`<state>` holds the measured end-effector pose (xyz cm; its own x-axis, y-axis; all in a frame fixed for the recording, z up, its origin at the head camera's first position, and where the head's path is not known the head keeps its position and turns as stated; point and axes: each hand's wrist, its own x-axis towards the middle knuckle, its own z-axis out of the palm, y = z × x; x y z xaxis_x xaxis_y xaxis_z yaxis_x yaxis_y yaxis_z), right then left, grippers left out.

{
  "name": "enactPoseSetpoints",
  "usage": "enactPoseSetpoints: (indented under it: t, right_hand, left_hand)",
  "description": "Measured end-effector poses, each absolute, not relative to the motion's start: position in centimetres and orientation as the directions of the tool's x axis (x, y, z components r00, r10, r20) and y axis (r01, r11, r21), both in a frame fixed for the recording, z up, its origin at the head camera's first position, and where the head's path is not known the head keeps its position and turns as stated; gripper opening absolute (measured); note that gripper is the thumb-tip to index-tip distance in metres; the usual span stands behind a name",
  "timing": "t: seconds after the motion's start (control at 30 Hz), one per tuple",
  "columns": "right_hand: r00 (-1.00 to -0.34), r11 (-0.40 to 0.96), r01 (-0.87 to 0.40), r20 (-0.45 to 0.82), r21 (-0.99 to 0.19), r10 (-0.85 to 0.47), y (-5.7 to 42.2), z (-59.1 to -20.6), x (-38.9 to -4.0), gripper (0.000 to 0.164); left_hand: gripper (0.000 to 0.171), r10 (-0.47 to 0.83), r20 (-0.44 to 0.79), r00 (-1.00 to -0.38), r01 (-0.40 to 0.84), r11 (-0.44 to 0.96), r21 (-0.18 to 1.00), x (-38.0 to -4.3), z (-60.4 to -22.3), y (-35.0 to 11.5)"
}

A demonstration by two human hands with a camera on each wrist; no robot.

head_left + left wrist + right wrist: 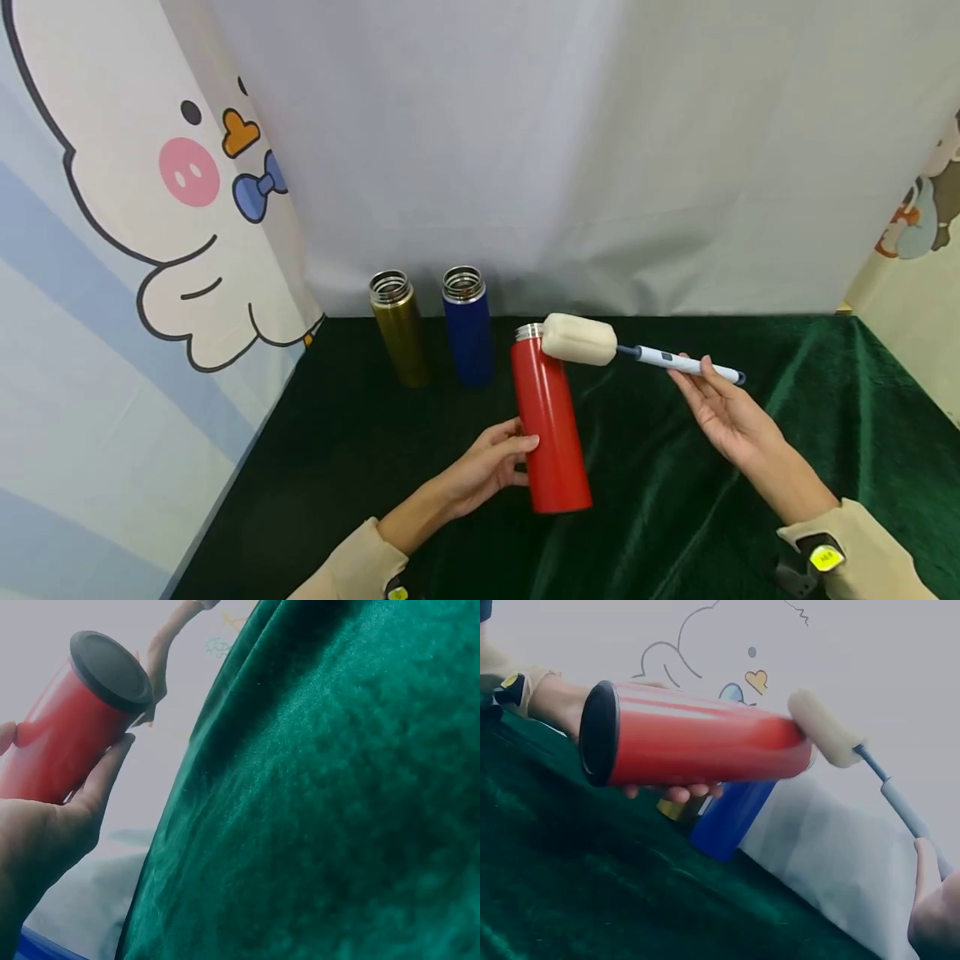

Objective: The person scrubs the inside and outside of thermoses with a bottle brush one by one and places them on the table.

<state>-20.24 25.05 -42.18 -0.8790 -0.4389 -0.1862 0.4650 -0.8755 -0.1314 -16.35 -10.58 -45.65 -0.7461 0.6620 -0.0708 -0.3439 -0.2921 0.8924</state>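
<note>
My left hand (491,467) grips a red bottle (551,425) around its lower half, lifted and slightly tilted. Its steel threaded mouth has no lid, and its dark base (112,671) faces the left wrist camera. With thumb and fingers, my right hand (731,412) pinches the pale blue handle of a bottle brush (678,361). The brush's cream sponge head (579,339) lies across the red bottle's upper side, just beside the mouth. In the right wrist view the sponge head (825,727) overlaps the bottle's (705,739) far end; whether they touch I cannot tell.
Two lidless bottles, one gold (401,333) and one blue (468,333), stand upright at the back left. Dark green velvet cloth (675,500) covers the table. A pale curtain (480,150) hangs behind, and cartoon-printed fabric (97,400) borders the left side.
</note>
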Motion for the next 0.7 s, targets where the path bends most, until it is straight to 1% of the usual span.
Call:
enactPoseSetpoints:
  t: [0.07, 0.2, 0.33, 0.43, 0.53, 0.7]
  right_hand:
    - [-0.869, -0.866, 0.478, -0.222, -0.144, -0.443, 25.1, -42.4, -20.0, 0.015]
    - [-0.83, -0.808, 0.543, -0.289, -0.227, -0.477, 25.0, -43.6, -19.5, 0.014]
    - [-0.797, -0.728, 0.602, -0.292, -0.328, -0.529, 25.0, -44.7, -19.0, 0.023]
    - [-0.793, -0.69, 0.609, -0.277, -0.392, -0.543, 25.0, -45.0, -18.9, 0.027]
    - [-0.799, -0.687, 0.6, -0.277, -0.41, -0.533, 25.0, -44.9, -19.1, 0.025]
    - [-0.821, -0.733, 0.569, -0.295, -0.372, -0.488, 24.6, -44.2, -19.7, 0.021]
  left_hand:
    - [0.048, 0.664, -0.066, -0.745, -0.346, -0.3, 0.889, -16.3, -45.6, -10.5]
    - [0.044, 0.651, -0.052, -0.757, -0.357, -0.345, 0.868, -16.3, -45.5, -10.6]
    - [0.049, 0.642, -0.037, -0.766, -0.381, -0.408, 0.83, -16.3, -45.5, -10.6]
    - [0.054, 0.649, -0.028, -0.76, -0.406, -0.441, 0.8, -16.3, -45.4, -10.7]
    - [0.054, 0.657, -0.02, -0.753, -0.414, -0.45, 0.791, -16.2, -45.3, -10.5]
    - [0.048, 0.672, -0.031, -0.74, -0.394, -0.395, 0.83, -16.0, -45.2, -10.0]
